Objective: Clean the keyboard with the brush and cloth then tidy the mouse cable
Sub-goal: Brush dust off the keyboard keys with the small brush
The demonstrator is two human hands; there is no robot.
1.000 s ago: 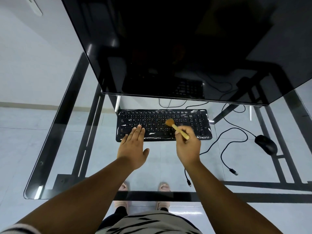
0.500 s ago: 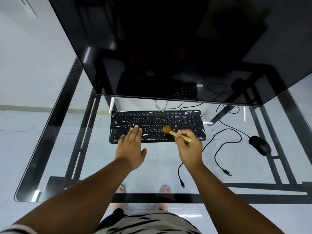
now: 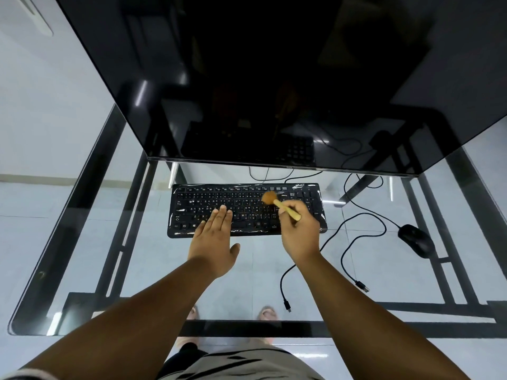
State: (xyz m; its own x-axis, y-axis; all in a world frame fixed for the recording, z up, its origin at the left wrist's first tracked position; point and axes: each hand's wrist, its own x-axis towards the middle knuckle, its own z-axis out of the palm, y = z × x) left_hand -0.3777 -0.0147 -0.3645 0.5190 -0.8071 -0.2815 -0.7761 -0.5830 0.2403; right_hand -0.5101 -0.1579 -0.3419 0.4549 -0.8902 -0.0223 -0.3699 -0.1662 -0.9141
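We log the right hand (image 3: 299, 229) gripping the small wooden-handled brush with tan bristles (image 3: 277, 202); vs. half a sec ago its bristles sit farther back and right, now near the top rows of the black plastic keyboard (image 3: 247, 209) on the glass desk (image 3: 82, 242). Left hand (image 3: 215, 239) lies flat, fingers straight, steadying the keys. Brushing prob. mid-way; no cloth seen; black mouse (image 3: 417, 239) and its cable (image 3: 365, 218) lie loose at right, untidied.
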